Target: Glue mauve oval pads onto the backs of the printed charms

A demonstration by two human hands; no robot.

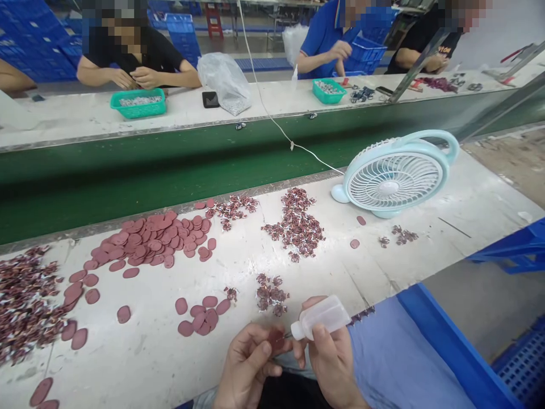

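Observation:
Near the bottom centre, my left hand pinches a reddish-brown oval piece between thumb and fingers. My right hand is wrapped round a white squeeze bottle, tilted so its thin nozzle points left and meets the oval piece or lies just over it. On the white table, left of my hands, lies a small group of loose ovals. Small dark red parts sit just beyond my hands.
A large pile of ovals and heaps of small parts spread over the table. A light blue fan stands at the right back. Beyond the green belt, people work beside green baskets. A blue crate is at lower right.

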